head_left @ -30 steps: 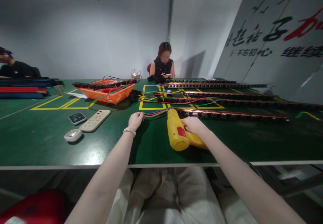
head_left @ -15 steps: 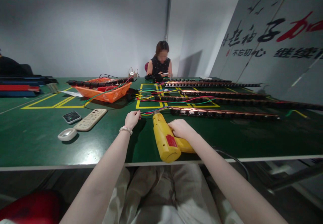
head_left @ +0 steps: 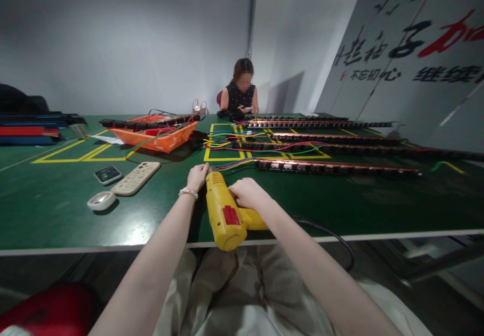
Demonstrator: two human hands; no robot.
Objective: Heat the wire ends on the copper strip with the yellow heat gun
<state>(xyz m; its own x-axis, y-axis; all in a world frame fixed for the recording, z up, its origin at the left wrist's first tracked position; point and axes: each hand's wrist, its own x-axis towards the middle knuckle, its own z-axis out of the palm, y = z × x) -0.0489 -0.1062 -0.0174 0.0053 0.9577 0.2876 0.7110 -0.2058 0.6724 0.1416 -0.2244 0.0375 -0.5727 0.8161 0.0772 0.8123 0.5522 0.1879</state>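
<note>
My right hand (head_left: pixel 245 193) grips the handle of a yellow heat gun (head_left: pixel 223 213) with a red label, its nozzle pointing away from me over the green table (head_left: pixel 56 210). My left hand (head_left: pixel 197 175) is closed just left of the nozzle, pinching the ends of coloured wires (head_left: pixel 232 163). Those wires run to a long black and copper strip (head_left: pixel 336 168) lying to the right. A black cord (head_left: pixel 328 235) trails from the gun over the table's front edge.
A beige remote (head_left: pixel 135 178), a small black device (head_left: pixel 108 175) and a white oval object (head_left: pixel 101 201) lie at the left. An orange tray (head_left: pixel 157 141) of parts sits behind them. More long strips (head_left: pixel 333 138) lie at the right. A person (head_left: pixel 242 94) sits across the table.
My right hand has drawn the heat gun left and nearer to me, up beside my left hand. The left hand has stayed on the wire ends.
</note>
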